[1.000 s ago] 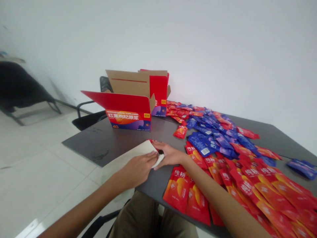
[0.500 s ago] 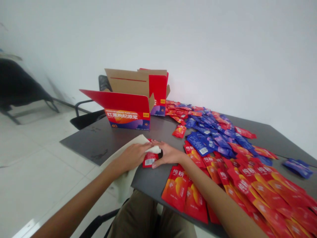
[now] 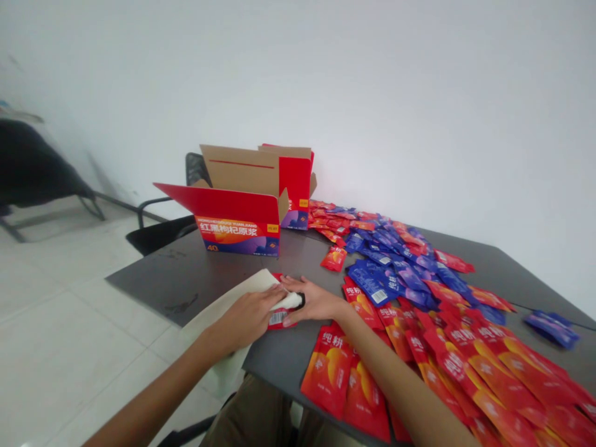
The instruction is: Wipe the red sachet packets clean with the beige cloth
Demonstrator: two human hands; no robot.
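Note:
A red pouch (image 3: 276,319) with a barcode lies on the table under both my hands, mostly covered. My left hand (image 3: 254,315) is closed on a cream cloth (image 3: 233,299) and presses a fold of it against the pouch. The rest of the cloth hangs over the table edge. My right hand (image 3: 313,300) holds the pouch down at its right side, thumb near the barcode and fingertips at the far end. A small dark patch (image 3: 302,300) shows between the cloth and that hand; I cannot make out what it is.
Two open red cartons (image 3: 239,239) stand at the back left. Blue pouches (image 3: 372,282) and small red ones (image 3: 334,258) are heaped behind my right hand. Overlapping red pouches (image 3: 328,366) cover the right front, under my right forearm. A black chair (image 3: 161,233) stands beyond the table.
The view has tilted up slightly, so everything sits lower. My left hand and the cloth have shifted a little over the pouch, hiding more of it; my right hand stays against it.

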